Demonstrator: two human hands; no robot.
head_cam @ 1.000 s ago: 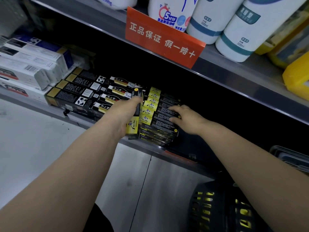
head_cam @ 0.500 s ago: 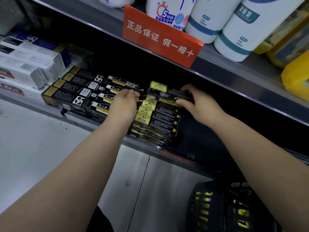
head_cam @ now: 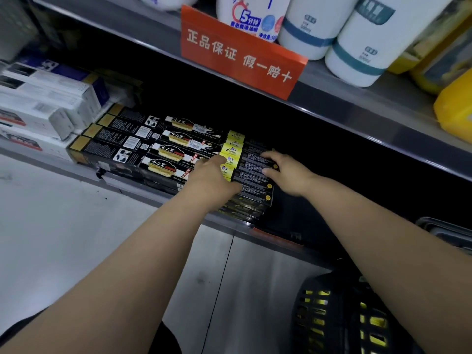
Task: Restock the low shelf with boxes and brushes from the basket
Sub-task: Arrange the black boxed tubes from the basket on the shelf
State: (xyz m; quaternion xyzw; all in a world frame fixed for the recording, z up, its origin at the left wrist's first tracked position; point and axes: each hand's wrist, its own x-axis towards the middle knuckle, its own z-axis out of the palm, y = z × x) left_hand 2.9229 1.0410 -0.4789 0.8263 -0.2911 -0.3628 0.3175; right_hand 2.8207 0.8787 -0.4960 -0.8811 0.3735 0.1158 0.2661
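The black-and-yellow boxes (head_cam: 251, 164) are stacked several layers deep on the low shelf (head_cam: 153, 194), near its front edge, with the yellow ends turned to the left. The left hand (head_cam: 212, 175) is set against the yellow ends of the stack, with its back toward the camera. Its fingers are largely hidden, so it cannot be told whether a box is gripped. The right hand (head_cam: 291, 172) is laid over the right end of the upper boxes, with the fingers fairly straight and the thumb spread; nothing is clasped. Black boxes with gold labels (head_cam: 143, 146) are ranged just left of the stack, and white boxes (head_cam: 46, 108) further left. The basket (head_cam: 332, 315) is located on the floor, below the right forearm.
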